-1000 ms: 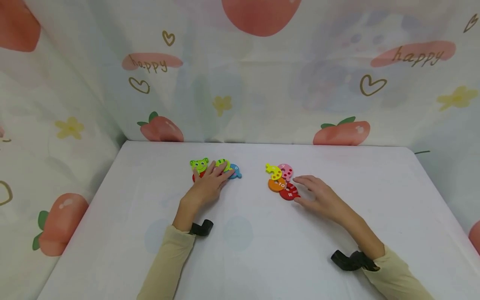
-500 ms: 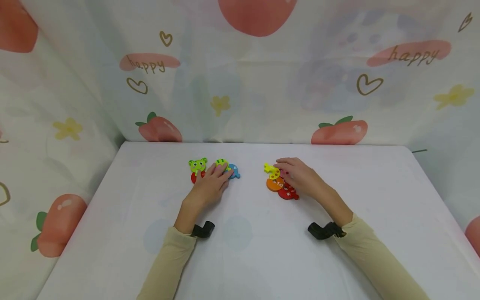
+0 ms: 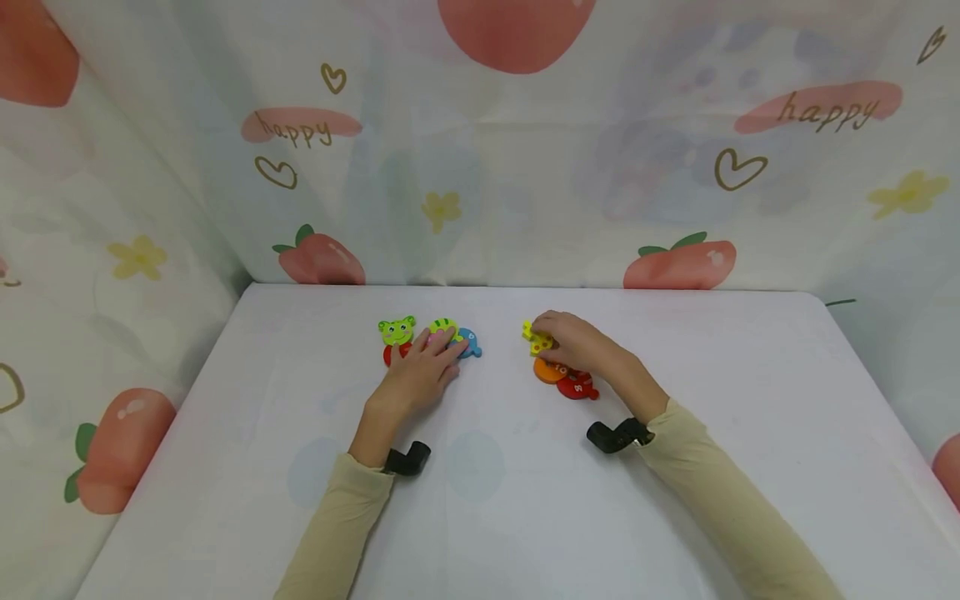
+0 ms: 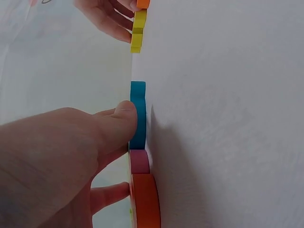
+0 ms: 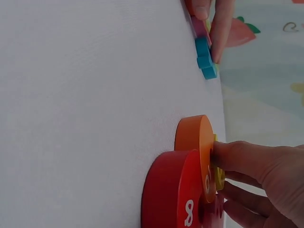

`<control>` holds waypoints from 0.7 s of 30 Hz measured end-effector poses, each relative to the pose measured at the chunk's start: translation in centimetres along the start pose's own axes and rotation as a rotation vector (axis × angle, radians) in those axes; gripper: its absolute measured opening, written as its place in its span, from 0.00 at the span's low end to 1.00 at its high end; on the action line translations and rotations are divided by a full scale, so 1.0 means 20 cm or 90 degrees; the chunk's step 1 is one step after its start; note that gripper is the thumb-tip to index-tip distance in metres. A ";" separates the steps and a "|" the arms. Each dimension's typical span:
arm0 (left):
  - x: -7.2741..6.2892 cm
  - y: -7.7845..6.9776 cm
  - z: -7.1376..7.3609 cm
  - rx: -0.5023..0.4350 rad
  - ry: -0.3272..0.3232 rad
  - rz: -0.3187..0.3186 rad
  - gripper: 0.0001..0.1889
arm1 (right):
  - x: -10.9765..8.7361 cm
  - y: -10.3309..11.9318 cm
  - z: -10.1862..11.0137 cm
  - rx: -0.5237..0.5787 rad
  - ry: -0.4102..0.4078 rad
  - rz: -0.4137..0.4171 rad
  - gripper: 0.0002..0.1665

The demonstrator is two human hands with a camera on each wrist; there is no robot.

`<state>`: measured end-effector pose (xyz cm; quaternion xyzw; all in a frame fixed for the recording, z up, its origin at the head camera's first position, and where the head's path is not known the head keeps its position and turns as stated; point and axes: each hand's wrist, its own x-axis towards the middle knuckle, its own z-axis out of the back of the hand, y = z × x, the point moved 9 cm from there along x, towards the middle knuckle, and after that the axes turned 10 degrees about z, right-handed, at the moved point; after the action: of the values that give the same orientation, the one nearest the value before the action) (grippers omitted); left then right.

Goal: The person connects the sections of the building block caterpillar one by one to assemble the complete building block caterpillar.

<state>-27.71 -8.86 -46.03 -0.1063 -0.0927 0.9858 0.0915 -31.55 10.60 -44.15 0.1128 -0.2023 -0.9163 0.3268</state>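
My left hand [image 3: 416, 379] rests with spread, fairly straight fingers over joined number puzzle pieces. Among these are a green smiling animal head [image 3: 396, 331], a red piece [image 3: 388, 356], a green striped piece [image 3: 442, 327] and a blue piece [image 3: 469, 343]. In the left wrist view its thumb lies along the blue piece [image 4: 138, 118], beside a pink one [image 4: 139, 161]. My right hand [image 3: 581, 343] pinches a yellow spotted puzzle piece [image 3: 537, 343] between thumb and fingers. Just below it lie an orange piece [image 3: 550, 372] and a red piece marked 8 [image 3: 577, 386]; a pink piece [image 5: 216, 209] is partly hidden.
A white-covered table [image 3: 480, 517] lies under everything. Behind it hangs a patterned cloth [image 3: 495, 167] with fruit and "happy" prints. Black wrist straps [image 3: 408, 459] sit at both sleeves. A gap separates the two groups of pieces.
My right hand has moved left and forward from beside the right group onto the yellow piece, which has shifted slightly left and turned. The left hand stays nearly still.
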 end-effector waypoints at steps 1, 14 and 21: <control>0.00 0.00 0.00 -0.002 0.000 0.000 0.27 | 0.00 -0.01 0.00 0.005 -0.001 -0.007 0.26; 0.01 -0.01 -0.01 0.019 -0.012 0.003 0.26 | 0.02 0.10 -0.02 0.092 -0.140 -0.024 0.34; 0.01 0.00 -0.02 0.020 0.005 0.014 0.27 | 0.05 0.23 -0.06 0.098 -0.223 -0.023 0.34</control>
<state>-27.82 -8.71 -46.35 -0.1095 -0.0757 0.9877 0.0823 -29.28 6.34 -43.24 -0.0199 -0.3234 -0.9094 0.2607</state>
